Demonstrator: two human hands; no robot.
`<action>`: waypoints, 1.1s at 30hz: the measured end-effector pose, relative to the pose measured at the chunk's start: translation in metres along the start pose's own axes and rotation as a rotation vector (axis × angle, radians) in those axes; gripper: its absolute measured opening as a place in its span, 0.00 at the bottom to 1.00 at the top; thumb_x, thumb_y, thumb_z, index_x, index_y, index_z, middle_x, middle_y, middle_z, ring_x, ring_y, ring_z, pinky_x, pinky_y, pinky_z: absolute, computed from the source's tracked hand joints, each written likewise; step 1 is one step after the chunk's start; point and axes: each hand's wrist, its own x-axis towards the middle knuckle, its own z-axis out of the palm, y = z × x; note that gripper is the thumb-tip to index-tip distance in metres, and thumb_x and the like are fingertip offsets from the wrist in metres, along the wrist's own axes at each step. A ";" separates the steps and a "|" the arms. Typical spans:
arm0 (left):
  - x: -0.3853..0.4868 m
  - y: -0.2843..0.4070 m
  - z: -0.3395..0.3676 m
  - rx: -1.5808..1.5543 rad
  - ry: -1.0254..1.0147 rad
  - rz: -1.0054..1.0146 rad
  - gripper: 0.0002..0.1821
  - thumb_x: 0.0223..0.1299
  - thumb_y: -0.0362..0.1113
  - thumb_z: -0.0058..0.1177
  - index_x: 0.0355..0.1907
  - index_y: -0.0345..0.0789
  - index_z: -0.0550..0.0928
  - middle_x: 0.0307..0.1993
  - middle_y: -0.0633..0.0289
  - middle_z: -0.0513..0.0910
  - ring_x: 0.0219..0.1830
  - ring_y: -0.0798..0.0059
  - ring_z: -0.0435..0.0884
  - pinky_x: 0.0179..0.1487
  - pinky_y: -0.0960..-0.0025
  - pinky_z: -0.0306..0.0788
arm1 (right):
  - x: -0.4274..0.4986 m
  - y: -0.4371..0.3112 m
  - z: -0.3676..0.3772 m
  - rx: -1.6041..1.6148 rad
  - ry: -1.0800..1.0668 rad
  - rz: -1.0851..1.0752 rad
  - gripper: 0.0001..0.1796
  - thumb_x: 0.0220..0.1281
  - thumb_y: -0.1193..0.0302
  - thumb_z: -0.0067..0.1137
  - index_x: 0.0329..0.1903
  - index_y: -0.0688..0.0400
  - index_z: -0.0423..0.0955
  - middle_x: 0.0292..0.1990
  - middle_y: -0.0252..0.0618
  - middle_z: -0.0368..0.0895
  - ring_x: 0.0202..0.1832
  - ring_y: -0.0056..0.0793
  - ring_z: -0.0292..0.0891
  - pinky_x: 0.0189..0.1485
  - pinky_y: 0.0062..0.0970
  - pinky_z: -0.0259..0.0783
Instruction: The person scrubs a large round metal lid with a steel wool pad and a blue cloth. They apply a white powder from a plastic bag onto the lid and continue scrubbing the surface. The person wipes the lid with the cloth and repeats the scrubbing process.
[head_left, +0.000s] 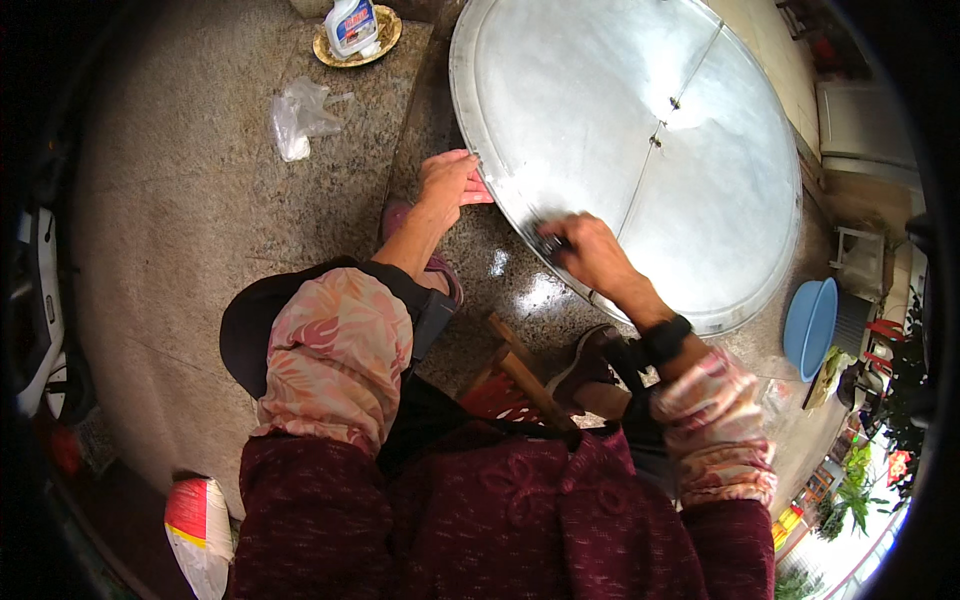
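Note:
A large round metal panel, shiny and silvery, stands tilted before me. A straight seam with two small dark fittings runs across it. My left hand grips its rim on the left side, some of the fingers hidden behind the edge. At the lower part of the rim, my right hand presses a dark scrubbing pad against the metal. Motion blurs the pad, so its exact kind is unclear. Wet, reflective stone floor shows beneath the rim.
A spray bottle stands in a patterned bowl at the upper left, near a crumpled clear plastic bag. To the right is a blue basin. A wooden stool is between my legs; a red-and-white sack lies lower left.

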 end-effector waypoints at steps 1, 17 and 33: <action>0.000 -0.001 0.001 -0.013 0.003 0.003 0.25 0.57 0.32 0.49 0.54 0.22 0.63 0.30 0.49 0.76 0.30 0.59 0.80 0.32 0.60 0.79 | -0.013 0.001 -0.003 0.014 -0.020 0.018 0.19 0.40 0.79 0.55 0.41 0.57 0.76 0.36 0.45 0.77 0.44 0.42 0.71 0.49 0.34 0.69; -0.006 -0.011 0.007 0.107 -0.041 0.064 0.13 0.61 0.34 0.43 0.40 0.24 0.72 0.25 0.53 0.76 0.24 0.67 0.79 0.28 0.66 0.79 | -0.021 -0.007 0.006 0.008 0.053 0.104 0.18 0.41 0.81 0.52 0.41 0.60 0.74 0.38 0.47 0.75 0.44 0.45 0.68 0.49 0.34 0.67; -0.008 -0.017 0.013 0.161 -0.025 0.082 0.11 0.62 0.34 0.41 0.33 0.26 0.72 0.21 0.59 0.73 0.20 0.71 0.76 0.27 0.65 0.80 | 0.030 -0.015 0.023 -0.026 0.291 0.064 0.19 0.40 0.82 0.51 0.41 0.59 0.74 0.38 0.43 0.75 0.43 0.43 0.69 0.48 0.35 0.69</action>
